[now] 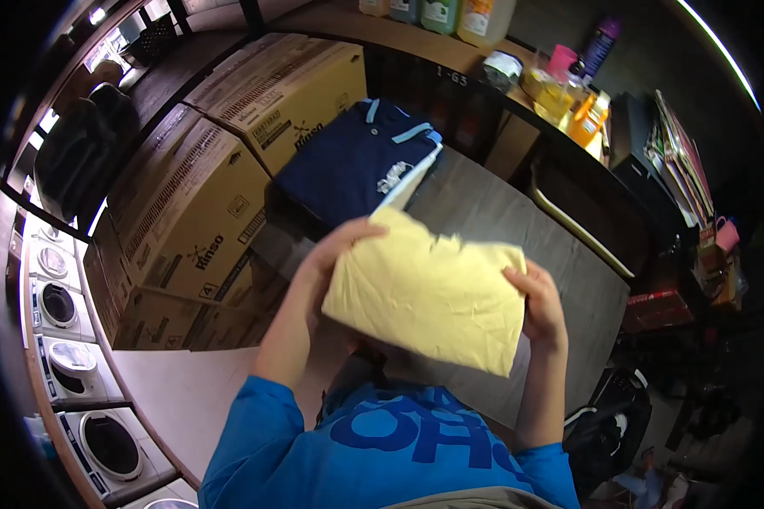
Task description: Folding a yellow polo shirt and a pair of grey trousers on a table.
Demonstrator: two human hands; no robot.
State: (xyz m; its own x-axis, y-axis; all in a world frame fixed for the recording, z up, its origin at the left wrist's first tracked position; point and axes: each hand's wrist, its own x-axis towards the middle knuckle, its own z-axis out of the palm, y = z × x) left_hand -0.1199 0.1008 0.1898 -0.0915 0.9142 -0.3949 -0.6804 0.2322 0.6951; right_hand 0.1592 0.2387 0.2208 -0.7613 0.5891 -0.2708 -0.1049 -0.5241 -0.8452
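Observation:
A folded pale yellow garment (426,292) is held up over the table between my two hands. My left hand (350,238) grips its upper left corner, with the fingers partly behind the cloth. On the right edge, my right hand (538,299) pinches the fabric with the thumb in front and the other fingers hidden behind. Just beyond lies a folded navy polo shirt (356,159) with light blue trim on its collar. A strip of white cloth (414,181) shows along the right side of the polo.
Stacked cardboard boxes (191,210) stand left of the grey wooden table (566,273). Bottles of coloured liquid (484,22) and an orange bottle (589,121) line the shelf behind. A dark tray (586,223) leans at the right. Front-loading machines (108,445) run along the far left.

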